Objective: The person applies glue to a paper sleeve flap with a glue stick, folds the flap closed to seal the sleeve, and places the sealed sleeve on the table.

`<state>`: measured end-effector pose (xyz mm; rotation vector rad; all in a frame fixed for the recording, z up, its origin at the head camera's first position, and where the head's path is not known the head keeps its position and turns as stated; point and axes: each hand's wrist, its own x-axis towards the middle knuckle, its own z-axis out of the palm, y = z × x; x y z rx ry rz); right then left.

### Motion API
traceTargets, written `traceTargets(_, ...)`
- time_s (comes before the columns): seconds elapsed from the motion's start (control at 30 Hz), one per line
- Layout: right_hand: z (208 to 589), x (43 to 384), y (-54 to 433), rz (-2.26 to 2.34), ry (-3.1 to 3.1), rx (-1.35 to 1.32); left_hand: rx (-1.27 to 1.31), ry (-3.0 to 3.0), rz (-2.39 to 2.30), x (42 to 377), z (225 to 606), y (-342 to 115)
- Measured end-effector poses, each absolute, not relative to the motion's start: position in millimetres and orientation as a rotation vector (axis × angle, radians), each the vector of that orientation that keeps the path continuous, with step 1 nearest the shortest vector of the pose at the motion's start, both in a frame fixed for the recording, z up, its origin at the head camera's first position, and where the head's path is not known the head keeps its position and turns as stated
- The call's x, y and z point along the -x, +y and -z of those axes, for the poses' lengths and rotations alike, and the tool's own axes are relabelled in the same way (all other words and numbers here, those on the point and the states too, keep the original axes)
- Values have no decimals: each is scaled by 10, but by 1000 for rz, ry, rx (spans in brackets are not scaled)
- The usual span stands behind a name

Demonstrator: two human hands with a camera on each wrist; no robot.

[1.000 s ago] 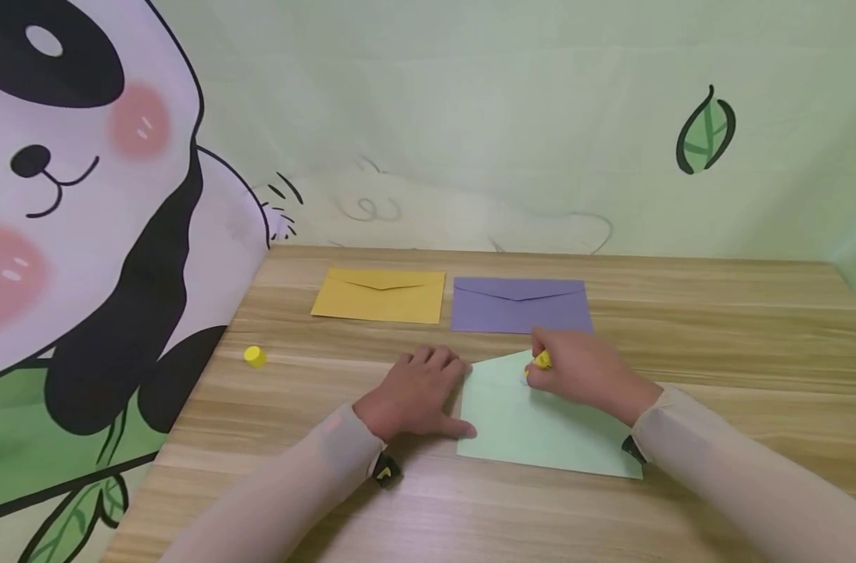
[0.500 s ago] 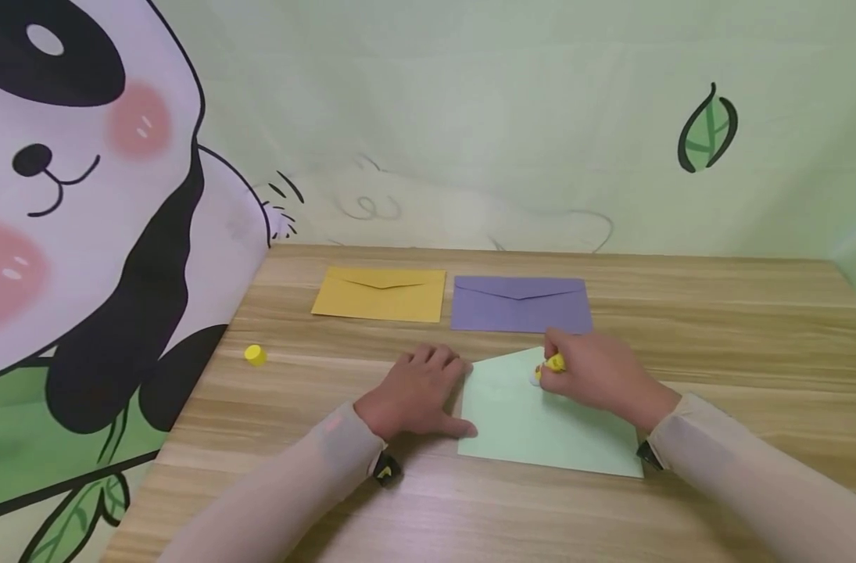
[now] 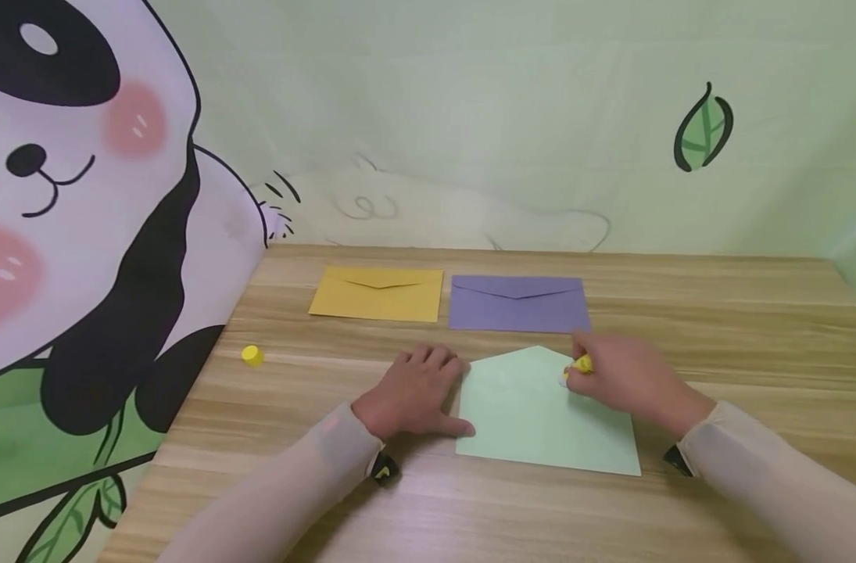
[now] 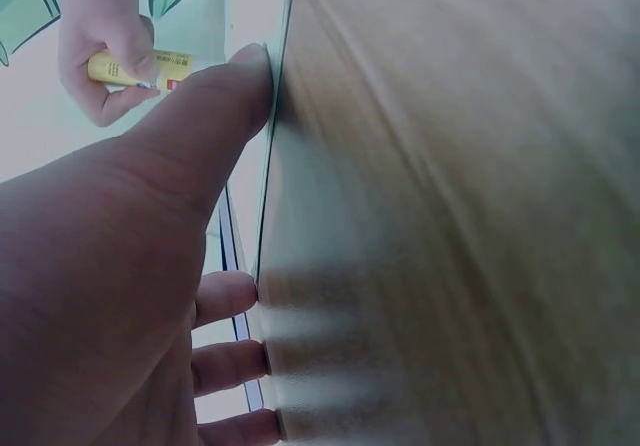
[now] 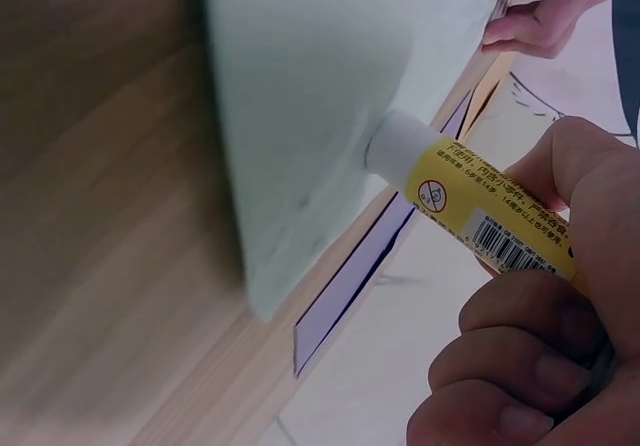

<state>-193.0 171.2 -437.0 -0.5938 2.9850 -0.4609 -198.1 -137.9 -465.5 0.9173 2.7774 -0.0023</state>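
A pale green envelope (image 3: 533,422) lies on the wooden table with its pointed flap edge away from me. My right hand (image 3: 628,379) grips a yellow glue stick (image 5: 490,211), whose white end touches the paper near the flap's right side. On the envelope's left edge rests my left hand (image 3: 417,399), fingers spread and thumb on the paper. In the left wrist view the thumb (image 4: 250,76) presses the envelope's edge, while the other fingertips touch the tabletop.
Beyond the green envelope lie a yellow envelope (image 3: 378,301) and a purple envelope (image 3: 519,309) side by side. A yellow cap (image 3: 252,356) stands near the table's left edge. A wall with a panda picture (image 3: 83,195) borders the table.
My right hand has slid the glue stick to the right along the envelope's flap, uncovering its peak. The left hand has stayed in place.
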Motion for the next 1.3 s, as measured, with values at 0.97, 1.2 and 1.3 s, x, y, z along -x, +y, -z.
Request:
traceTargets(0.97, 4428, 1690, 2197, 432, 3127, 480, -933, 2757, -45, 1953, 4639, -1408)
traceTargets(1.2, 4453, 1670, 2255, 485, 3124, 429, -919, 2750, -43, 1944, 4654, -1411)
traceTargets(1.3, 4463, 1654, 2296, 518, 3107, 379, -921, 2754, -56, 1942, 4658, -1415)
